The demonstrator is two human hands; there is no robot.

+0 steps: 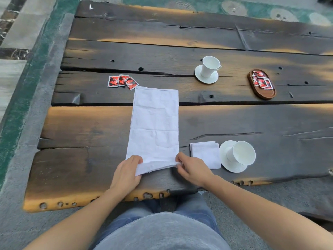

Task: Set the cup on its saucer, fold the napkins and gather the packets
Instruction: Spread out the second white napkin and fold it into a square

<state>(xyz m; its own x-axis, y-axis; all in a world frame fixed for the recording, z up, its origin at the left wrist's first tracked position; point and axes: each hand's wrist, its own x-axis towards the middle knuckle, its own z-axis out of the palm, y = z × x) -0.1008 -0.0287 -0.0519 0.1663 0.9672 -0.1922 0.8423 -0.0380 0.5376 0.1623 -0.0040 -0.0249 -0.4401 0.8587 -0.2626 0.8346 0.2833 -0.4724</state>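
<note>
Two hands hold the near end of a long white napkin point(155, 121), which lies lengthwise in the middle of the frame on a dark plank table point(81, 127). The left hand point(126, 172) curls over the near left corner and grips it, raised a little off the wood; the right hand point(192, 168) pinches the near right corner between thumb and fingertips.

The cloth looks light, limp and creased, so it will likely sag and slide unless both corners are carried together; those corners seem the right place to hold it.

Just right of it lies a folded napkin point(205, 154), touching the near saucer point(234, 168) that bears the near cup point(241, 154). In the upper middle, the far cup point(210, 66) stands on the far saucer point(207, 80); both cups look like breakable china. Loose packets point(122, 81) lie just beyond the napkin's far left corner. More packets point(261, 79) sit in a wooden tray point(266, 94) at the upper right.

Fingertips under the cloth are hidden; how many layers it has is unclear. The near cup's handle is out of sight; whether that cup is upright or tipped, I cannot tell. The packets' print is too small to read; the number in the tray is uncertain.
</note>
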